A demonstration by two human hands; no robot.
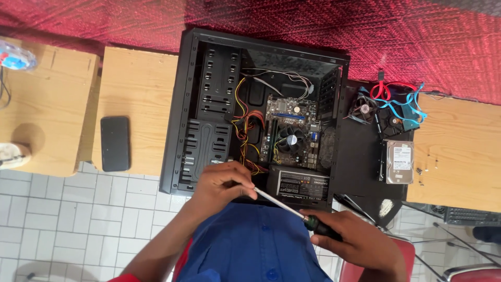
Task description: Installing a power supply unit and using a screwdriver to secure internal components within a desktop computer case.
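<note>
An open black computer case [180,104] lies on a wooden table, with a motherboard [292,130], a cooler fan [290,140], coloured wires [242,125] and a power supply [298,184] inside. My right hand [355,245] grips the dark handle of a screwdriver [284,206]. Its metal shaft runs up and to the left. My left hand [224,183] is closed around the shaft's tip, at the near edge of the case.
A black phone [115,143] lies on the table left of the case. On the dark side panel [357,156] at the right lie a hard drive [399,162], small fans [365,109] and red and blue cables [402,99]. Small screws [425,167] lie beyond. White floor tiles are below.
</note>
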